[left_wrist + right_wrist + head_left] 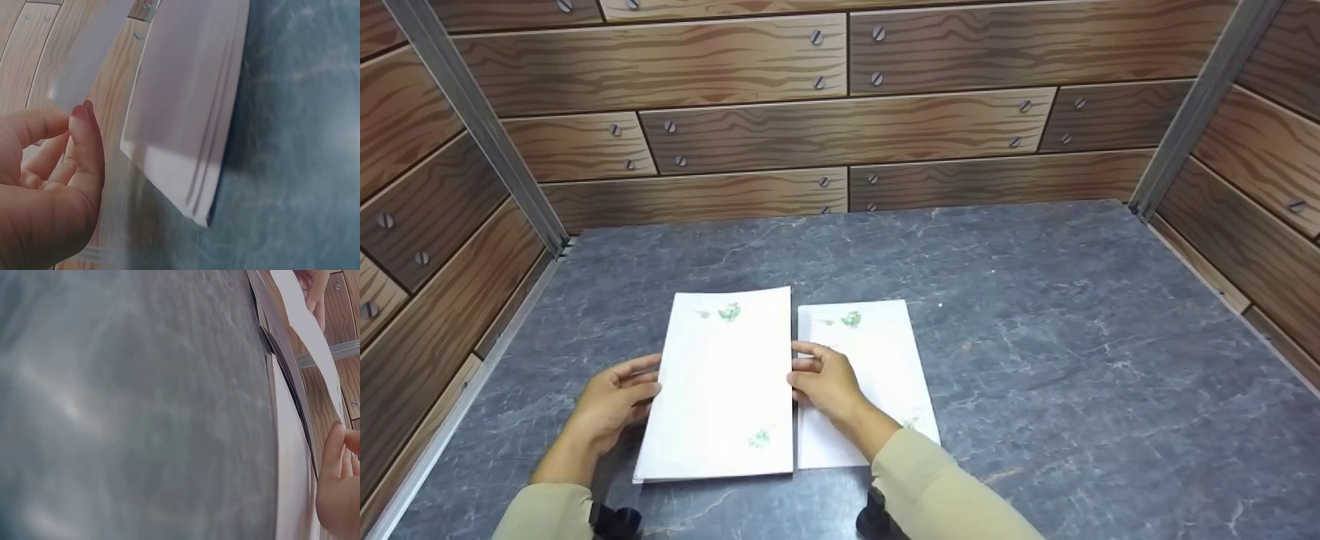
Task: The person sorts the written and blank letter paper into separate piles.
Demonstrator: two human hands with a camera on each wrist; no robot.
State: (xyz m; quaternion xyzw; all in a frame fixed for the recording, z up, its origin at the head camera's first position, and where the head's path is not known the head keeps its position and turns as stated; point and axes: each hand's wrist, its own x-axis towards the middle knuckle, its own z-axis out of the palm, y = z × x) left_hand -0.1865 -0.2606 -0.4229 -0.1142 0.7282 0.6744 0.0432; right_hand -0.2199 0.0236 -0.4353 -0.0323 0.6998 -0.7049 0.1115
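Note:
My left hand [604, 405] and right hand [829, 382] hold a white paper sheet [724, 390] with small green printed motifs by its two long sides. In the left wrist view, thumb and finger of the left hand pinch the edge of the raised sheet [90, 62]. Below it, a stack of paper [180, 107] shows layered edges. From the right wrist, the lifted sheet [312, 332] runs between both hands, apart from the papers under it. More white paper [877, 375] with similar green motifs lies to the right, partly behind the right hand and forearm.
The papers lie on a dark marbled tabletop [1035, 337]. Wood-plank patterned walls [840, 127] enclose the back and both sides, with metal posts [1204, 105] at the corners. Black wrist devices [619, 521] sit by the sleeves.

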